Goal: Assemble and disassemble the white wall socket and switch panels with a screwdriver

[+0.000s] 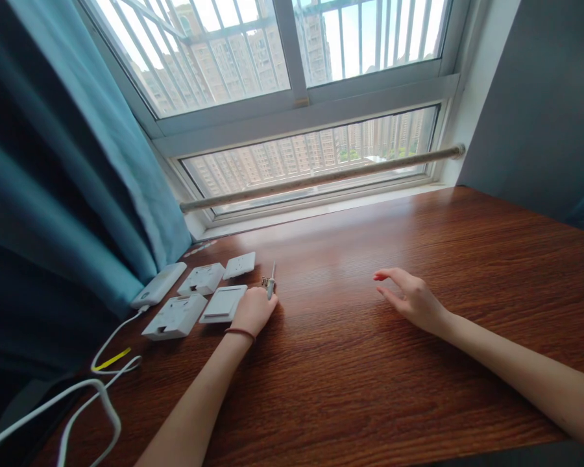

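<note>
My left hand (255,309) rests low over the wooden table with its fingers curled. The handle of a small screwdriver (271,287) comes out between its thumb and fingers, with the metal shaft pointing away toward the window. Most of these fingertips are hidden behind the hand. Several small screws (265,281) lie just left of the screwdriver. A white switch panel (224,303) sits directly beside the left hand, partly covered by it. Over the right part of the table is my right hand (413,299), thumb and fingers apart, holding nothing.
Left of the hands lie a white socket panel (240,264), two white mounting boxes (202,279) (174,318) and a white oblong device (159,285). A white cable (97,384) with a yellow tag trails off it. Blue curtain (102,149) borders the table (350,383); a barred window stands behind.
</note>
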Available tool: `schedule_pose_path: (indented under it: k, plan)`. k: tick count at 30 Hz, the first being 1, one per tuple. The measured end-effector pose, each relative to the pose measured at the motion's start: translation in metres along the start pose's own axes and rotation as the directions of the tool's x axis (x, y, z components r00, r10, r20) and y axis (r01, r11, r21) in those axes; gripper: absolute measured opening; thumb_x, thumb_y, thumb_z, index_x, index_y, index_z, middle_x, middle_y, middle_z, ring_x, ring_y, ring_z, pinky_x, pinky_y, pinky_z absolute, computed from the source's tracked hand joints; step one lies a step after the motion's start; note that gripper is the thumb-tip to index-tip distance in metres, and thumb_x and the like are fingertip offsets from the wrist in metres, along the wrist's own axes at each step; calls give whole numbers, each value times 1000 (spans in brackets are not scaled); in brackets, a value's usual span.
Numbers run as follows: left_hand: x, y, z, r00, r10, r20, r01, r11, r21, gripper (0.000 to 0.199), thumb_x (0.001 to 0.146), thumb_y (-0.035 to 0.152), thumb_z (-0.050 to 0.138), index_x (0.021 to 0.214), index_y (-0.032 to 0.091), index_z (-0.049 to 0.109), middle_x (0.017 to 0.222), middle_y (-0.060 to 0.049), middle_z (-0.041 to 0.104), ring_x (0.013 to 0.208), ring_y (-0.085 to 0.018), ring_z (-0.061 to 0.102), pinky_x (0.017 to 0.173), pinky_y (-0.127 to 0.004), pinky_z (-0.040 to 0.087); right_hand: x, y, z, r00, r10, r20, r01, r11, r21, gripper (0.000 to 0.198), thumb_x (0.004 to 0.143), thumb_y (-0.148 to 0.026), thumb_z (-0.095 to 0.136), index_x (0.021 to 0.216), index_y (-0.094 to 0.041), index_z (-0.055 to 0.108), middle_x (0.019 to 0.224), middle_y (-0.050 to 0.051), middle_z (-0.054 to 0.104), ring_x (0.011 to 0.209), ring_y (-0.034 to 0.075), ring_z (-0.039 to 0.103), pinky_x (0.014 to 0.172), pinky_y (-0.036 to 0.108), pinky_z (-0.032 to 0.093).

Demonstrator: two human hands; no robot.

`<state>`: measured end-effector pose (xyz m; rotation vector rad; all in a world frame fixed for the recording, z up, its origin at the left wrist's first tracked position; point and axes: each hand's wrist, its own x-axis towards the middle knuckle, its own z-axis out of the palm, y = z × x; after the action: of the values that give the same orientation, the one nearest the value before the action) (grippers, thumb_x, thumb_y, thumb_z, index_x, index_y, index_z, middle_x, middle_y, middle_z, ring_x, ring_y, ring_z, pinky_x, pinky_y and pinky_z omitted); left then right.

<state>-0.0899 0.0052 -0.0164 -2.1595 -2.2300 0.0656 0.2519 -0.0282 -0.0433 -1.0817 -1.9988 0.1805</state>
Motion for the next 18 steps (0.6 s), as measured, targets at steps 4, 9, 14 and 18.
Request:
schedule_pose_path:
  k: [4, 9, 14, 18]
  plan:
    - [0, 0, 0, 1000, 4, -1, -4, 1000, 2, 40, 83, 37, 37, 78, 10, 67, 83, -17, 69, 77, -23, 65, 62, -26, 42, 0, -1, 0, 1000, -2, -1, 2, 1000, 6, 21, 84, -22, 51, 104, -19, 53, 96, 8, 65, 92, 21, 62, 83, 36, 50]
    - [0, -2, 2, 1000, -12, -5, 12, 1000, 13, 41, 82, 39, 37, 79, 11, 67, 83, -17, 69, 76, -24, 65, 63, -26, 43, 0, -1, 0, 1000, -6, -6, 6, 1000, 13, 21, 84, -23, 51, 105, -19, 54, 95, 8, 66, 90, 21, 63, 81, 36, 51]
    - [0, -5, 1, 1000, -11, 2, 11, 1000, 12, 42, 82, 41, 37, 79, 12, 67, 83, -16, 69, 75, -24, 65, 62, -27, 43, 0, 0, 0, 1000, -3, -2, 3, 1000, 18, 21, 84, -21, 51, 105, -19, 54, 95, 8, 66, 91, 20, 63, 82, 36, 50]
    - [0, -4, -1, 1000, -7, 16, 7, 1000, 5, 42, 81, 41, 38, 78, 12, 67, 81, -15, 69, 75, -24, 65, 61, -26, 42, -1, 0, 0, 1000, 1, 9, -1, 1000, 19, 22, 83, -20, 52, 105, -19, 53, 96, 8, 66, 91, 20, 62, 82, 35, 50]
